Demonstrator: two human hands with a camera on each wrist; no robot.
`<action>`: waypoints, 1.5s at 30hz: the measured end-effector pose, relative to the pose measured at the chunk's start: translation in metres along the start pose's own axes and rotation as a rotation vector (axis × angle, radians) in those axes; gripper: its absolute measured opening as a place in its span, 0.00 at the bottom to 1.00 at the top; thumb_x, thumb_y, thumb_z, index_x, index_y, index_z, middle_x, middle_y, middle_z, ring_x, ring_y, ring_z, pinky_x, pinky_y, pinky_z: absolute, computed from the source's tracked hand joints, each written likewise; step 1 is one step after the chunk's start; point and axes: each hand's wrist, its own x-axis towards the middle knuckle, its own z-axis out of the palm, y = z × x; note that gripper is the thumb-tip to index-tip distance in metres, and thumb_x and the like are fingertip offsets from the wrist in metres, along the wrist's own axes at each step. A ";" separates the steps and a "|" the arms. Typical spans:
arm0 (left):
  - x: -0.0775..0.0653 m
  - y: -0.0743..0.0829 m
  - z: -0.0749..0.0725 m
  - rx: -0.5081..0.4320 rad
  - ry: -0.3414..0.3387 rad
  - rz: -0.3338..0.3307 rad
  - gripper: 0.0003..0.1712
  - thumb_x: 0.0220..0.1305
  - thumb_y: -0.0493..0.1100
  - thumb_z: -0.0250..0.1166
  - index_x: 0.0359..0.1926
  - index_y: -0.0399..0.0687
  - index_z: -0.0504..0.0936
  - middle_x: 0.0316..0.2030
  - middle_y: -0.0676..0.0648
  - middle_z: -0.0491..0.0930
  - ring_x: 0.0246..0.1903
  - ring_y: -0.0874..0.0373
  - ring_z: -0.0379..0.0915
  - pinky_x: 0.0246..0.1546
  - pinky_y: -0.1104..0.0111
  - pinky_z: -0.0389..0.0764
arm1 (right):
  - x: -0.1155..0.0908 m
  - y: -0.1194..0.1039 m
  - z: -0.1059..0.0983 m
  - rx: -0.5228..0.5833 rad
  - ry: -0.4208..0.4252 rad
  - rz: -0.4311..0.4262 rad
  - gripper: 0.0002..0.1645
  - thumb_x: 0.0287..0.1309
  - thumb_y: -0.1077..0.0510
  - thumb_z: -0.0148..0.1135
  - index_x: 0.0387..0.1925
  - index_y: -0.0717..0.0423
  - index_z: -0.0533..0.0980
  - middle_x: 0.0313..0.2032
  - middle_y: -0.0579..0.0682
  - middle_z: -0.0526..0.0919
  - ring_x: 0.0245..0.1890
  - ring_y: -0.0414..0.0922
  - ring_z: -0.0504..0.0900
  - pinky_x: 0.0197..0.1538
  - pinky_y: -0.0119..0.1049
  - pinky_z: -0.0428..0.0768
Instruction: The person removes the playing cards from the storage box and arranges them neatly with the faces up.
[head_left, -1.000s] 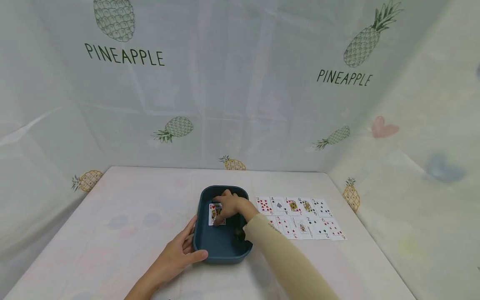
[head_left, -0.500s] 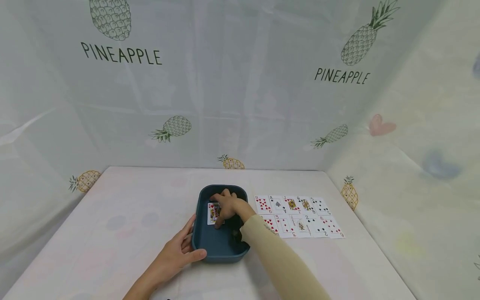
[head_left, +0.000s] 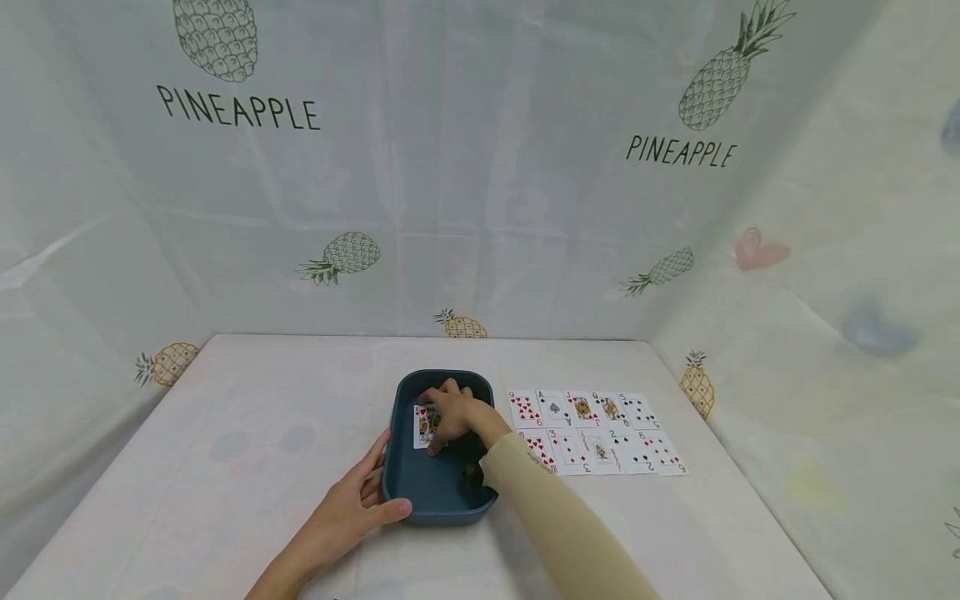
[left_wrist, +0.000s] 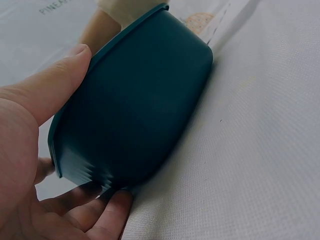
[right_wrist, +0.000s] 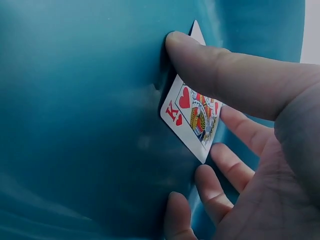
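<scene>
A dark blue plastic tub [head_left: 429, 514] with rounded corners stands on the table. My left hand [head_left: 348, 507] grips its near left corner, the thumb at the rim and the fingers against the outer wall, as the left wrist view of the tub [left_wrist: 135, 100] shows. Inside the tub, toward its far end, lies a king of hearts playing card [head_left: 423, 425]. My right hand [head_left: 456, 414] reaches in and holds this card [right_wrist: 200, 137] by its edges, thumb on one side and fingertips along the other. The hand covers part of its face.
To the right of the tub, two neat rows of face-up playing cards [head_left: 600, 433] lie on the white table cover [head_left: 262, 467]. The right sleeve [head_left: 562, 521] passes over the tub's right rim and near the lower left cards. A pineapple-printed curtain [head_left: 450, 183] hangs behind the table.
The whole view has shifted slightly. Both hands keep nearly the same places on the tub and the card; no card has visibly moved.
</scene>
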 end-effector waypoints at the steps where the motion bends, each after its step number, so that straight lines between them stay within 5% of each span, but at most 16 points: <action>1: 0.000 0.000 0.000 -0.001 -0.003 0.000 0.58 0.69 0.45 0.75 0.87 0.65 0.47 0.81 0.33 0.57 0.76 0.39 0.65 0.62 0.66 0.83 | 0.001 0.000 0.000 0.002 0.002 0.000 0.51 0.48 0.47 0.88 0.73 0.36 0.72 0.67 0.51 0.68 0.60 0.52 0.69 0.68 0.57 0.75; 13: -0.002 0.002 -0.001 -0.008 -0.030 0.009 0.57 0.71 0.45 0.73 0.87 0.63 0.44 0.81 0.31 0.55 0.76 0.37 0.63 0.62 0.66 0.82 | -0.006 -0.006 -0.004 -0.030 0.022 -0.055 0.49 0.48 0.50 0.88 0.72 0.40 0.75 0.63 0.51 0.71 0.57 0.50 0.72 0.63 0.52 0.79; 19: -0.002 0.003 -0.001 -0.009 -0.028 0.011 0.57 0.71 0.45 0.73 0.87 0.64 0.45 0.80 0.32 0.56 0.75 0.38 0.65 0.61 0.67 0.83 | -0.023 -0.002 -0.021 0.031 0.043 -0.166 0.51 0.49 0.55 0.87 0.74 0.46 0.74 0.61 0.52 0.71 0.48 0.44 0.76 0.53 0.40 0.82; 26: 0.000 0.000 -0.002 0.016 -0.024 0.026 0.58 0.70 0.46 0.75 0.87 0.65 0.46 0.80 0.33 0.57 0.75 0.40 0.66 0.61 0.69 0.82 | -0.049 0.016 -0.049 0.078 0.062 -0.316 0.52 0.51 0.58 0.86 0.76 0.48 0.71 0.64 0.55 0.68 0.51 0.45 0.76 0.53 0.36 0.82; 35: -0.002 -0.001 -0.003 -0.004 -0.031 0.002 0.59 0.70 0.46 0.74 0.87 0.67 0.44 0.82 0.33 0.53 0.77 0.39 0.63 0.62 0.68 0.82 | -0.096 0.072 -0.077 0.110 0.088 -0.359 0.53 0.53 0.62 0.83 0.78 0.46 0.68 0.67 0.52 0.65 0.51 0.47 0.77 0.48 0.37 0.84; 45: -0.001 -0.003 -0.004 -0.029 -0.058 0.007 0.58 0.72 0.44 0.72 0.87 0.66 0.42 0.82 0.32 0.52 0.77 0.37 0.61 0.63 0.69 0.81 | -0.143 0.157 -0.084 0.134 0.168 -0.351 0.55 0.54 0.62 0.83 0.80 0.49 0.65 0.69 0.57 0.64 0.49 0.47 0.78 0.56 0.49 0.86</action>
